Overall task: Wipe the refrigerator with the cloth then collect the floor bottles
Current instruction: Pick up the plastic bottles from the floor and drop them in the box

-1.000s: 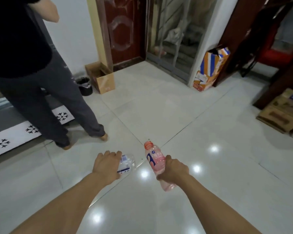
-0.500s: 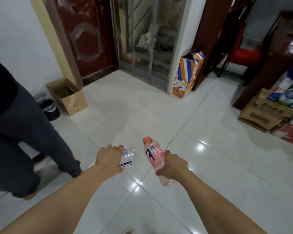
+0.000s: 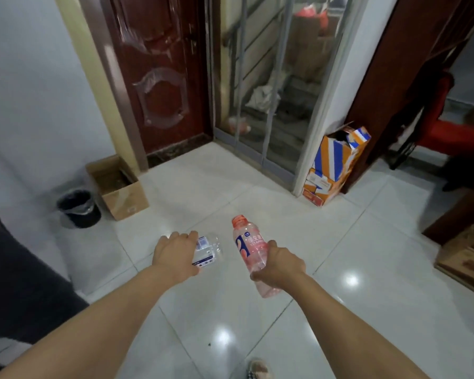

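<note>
While both arms reach forward over the tiled floor (image 3: 381,269), the room reads from left to right as a likely drop-off route. Against the left wall stand a black bin (image 3: 78,208) and, just beside it, an open cardboard box (image 3: 118,187) — either could plausibly take the bottles. The left hand (image 3: 174,255) is wrapped over a clear bottle (image 3: 207,251) from above, fingers curled round its crumpled body, so it is carried lying sideways. The right hand (image 3: 281,265) grips a pink bottle (image 3: 251,253) round its lower half, cap tilted up and forward — a firm hold for carrying. No cloth or refrigerator shows. Farther right an orange-and-blue carton (image 3: 335,165) leans by the door frame.
</note>
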